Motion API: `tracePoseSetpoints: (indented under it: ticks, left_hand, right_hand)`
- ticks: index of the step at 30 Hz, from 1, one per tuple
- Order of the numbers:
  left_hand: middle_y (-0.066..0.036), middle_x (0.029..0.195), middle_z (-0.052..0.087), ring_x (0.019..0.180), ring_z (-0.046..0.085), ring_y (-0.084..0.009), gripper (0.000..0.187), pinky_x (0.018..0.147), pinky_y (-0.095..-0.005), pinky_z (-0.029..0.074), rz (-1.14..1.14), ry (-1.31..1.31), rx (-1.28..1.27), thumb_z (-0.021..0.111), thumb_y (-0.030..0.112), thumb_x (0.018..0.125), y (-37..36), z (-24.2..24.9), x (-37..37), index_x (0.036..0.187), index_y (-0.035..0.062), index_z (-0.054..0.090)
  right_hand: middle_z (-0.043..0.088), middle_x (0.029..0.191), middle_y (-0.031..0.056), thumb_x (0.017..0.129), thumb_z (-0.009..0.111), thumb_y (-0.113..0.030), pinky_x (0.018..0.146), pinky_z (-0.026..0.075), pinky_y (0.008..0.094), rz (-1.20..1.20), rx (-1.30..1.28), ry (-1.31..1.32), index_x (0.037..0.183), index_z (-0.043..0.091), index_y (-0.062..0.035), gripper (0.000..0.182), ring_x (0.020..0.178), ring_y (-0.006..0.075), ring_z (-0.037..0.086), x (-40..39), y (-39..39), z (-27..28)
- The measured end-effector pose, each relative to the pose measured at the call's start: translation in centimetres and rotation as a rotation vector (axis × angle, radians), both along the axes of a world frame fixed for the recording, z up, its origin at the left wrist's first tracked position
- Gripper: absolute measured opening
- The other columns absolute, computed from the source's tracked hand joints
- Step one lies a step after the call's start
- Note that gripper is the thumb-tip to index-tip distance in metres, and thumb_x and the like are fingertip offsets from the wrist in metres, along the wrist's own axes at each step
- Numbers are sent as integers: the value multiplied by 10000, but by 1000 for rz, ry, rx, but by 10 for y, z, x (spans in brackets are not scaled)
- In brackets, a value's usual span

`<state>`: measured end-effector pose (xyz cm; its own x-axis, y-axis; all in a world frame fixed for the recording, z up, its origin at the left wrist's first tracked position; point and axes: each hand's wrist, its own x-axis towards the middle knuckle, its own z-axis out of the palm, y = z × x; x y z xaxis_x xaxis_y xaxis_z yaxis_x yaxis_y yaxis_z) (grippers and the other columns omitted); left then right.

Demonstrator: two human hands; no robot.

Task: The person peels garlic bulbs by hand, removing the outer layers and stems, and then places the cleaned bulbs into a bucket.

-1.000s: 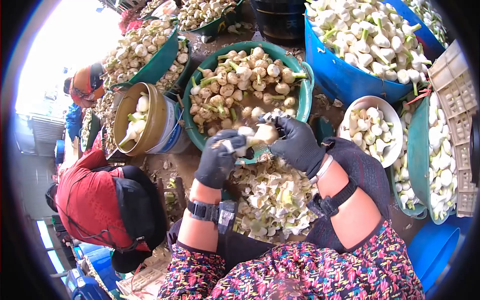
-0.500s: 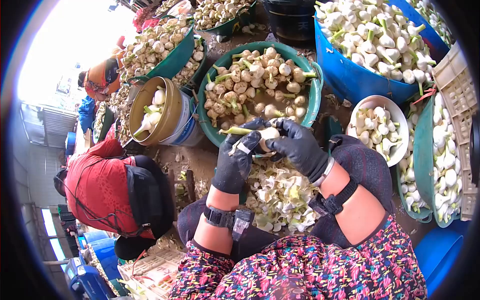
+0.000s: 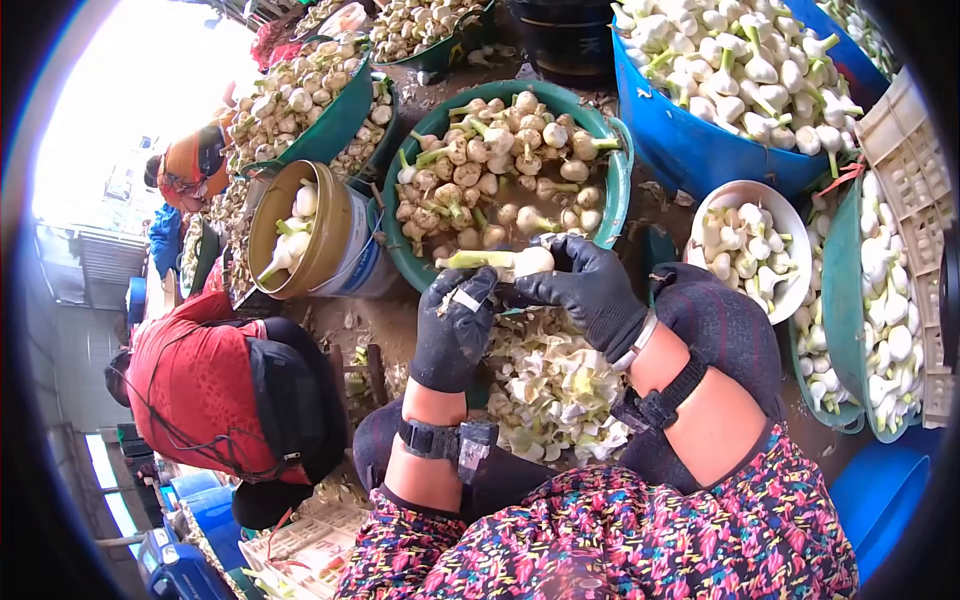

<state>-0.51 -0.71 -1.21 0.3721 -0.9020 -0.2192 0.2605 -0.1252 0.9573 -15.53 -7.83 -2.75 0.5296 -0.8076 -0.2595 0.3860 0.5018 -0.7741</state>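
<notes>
A garlic bulb (image 3: 533,261) with a pale green stem lies level between my hands, over the near rim of a green tub (image 3: 392,262). My left hand (image 3: 455,325), in a black glove, is closed around the stem side, and a pale strip clings to the glove. My right hand (image 3: 592,292), also gloved in black, grips the bulb end with thumb and fingers. The tub holds many soiled garlic bulbs (image 3: 470,175) in brownish water. Below my hands, between my knees, is a heap of peeled garlic skins (image 3: 555,395).
A brown-and-white bucket (image 3: 340,235) with garlic stands left of the tub. At the right are a white bowl (image 3: 803,262) of bulbs, a large blue tub (image 3: 660,130) heaped with garlic and a green basket (image 3: 848,290). A person in red (image 3: 205,385) bends at the left.
My left fingers have drawn back from over the bulb, so more of it and its stem show. The whole view has shifted slightly.
</notes>
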Motion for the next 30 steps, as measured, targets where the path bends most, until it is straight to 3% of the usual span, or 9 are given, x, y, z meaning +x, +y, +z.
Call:
tracePoseSetpoints:
  ticks: [4,6,10,20,22,24,25,29,30]
  left_hand:
    - [-109,886,634,863,594,-248,146,767,-309,474,24,-546,-142,573,-33,762,-2,-2,-1,894,8,622]
    - [-107,882,632,866,595,-226,135,765,-288,474,-42,-211,-89,563,-26,786,-3,17,-8,908,-9,616]
    - [-86,860,637,791,604,-157,127,704,-257,482,-142,-411,-115,561,-14,809,-5,13,-7,925,-33,609]
    - [-111,873,623,710,610,-165,130,618,-264,507,-133,-41,-149,536,-21,815,4,1,-6,925,-71,583]
    - [-88,859,621,705,611,-156,141,611,-260,512,-165,47,-94,527,-10,834,3,5,-5,956,-64,573]
    - [-73,861,620,707,609,-141,155,617,-251,512,-152,-42,-92,531,7,841,1,17,-13,979,-57,562]
    - [-72,877,622,738,610,-131,177,640,-243,514,-267,-723,-237,535,27,847,0,2,-1,1005,-49,559]
    - [-70,916,626,797,614,-137,211,706,-240,507,-227,-451,-43,541,30,840,4,3,25,1035,-45,568]
    - [-73,926,632,819,612,-145,203,755,-250,493,-325,-986,-234,552,18,825,2,8,29,1016,-40,592]
  right_hand:
    - [601,997,120,704,689,32,747,526,279,6,-60,39,1107,499,64,446,858,154,600,3,2,8]
    - [596,1015,120,710,683,37,748,528,279,-11,-247,117,1116,495,57,448,867,150,600,5,6,6]
    - [594,1019,104,727,674,26,757,514,264,8,-194,-2,1125,493,46,438,876,141,590,5,7,0]
    - [601,834,97,880,556,-286,710,445,245,26,-161,31,956,563,25,320,755,109,536,12,2,-28]
    - [610,802,91,841,612,-300,678,463,255,-125,-490,313,946,567,23,343,738,112,557,11,10,-19]
    - [621,812,67,806,657,-263,657,476,259,-128,-576,372,947,567,24,333,729,99,572,3,10,-5]
    - [618,788,58,800,660,-232,625,473,251,5,-437,288,944,569,20,303,695,93,570,-1,6,-4]
    - [591,697,47,790,636,-116,481,441,225,274,59,70,912,582,-7,173,550,84,544,-14,-6,13]
    - [582,676,42,792,620,-96,451,432,223,304,154,-17,904,584,-17,141,520,86,536,-15,-8,12]
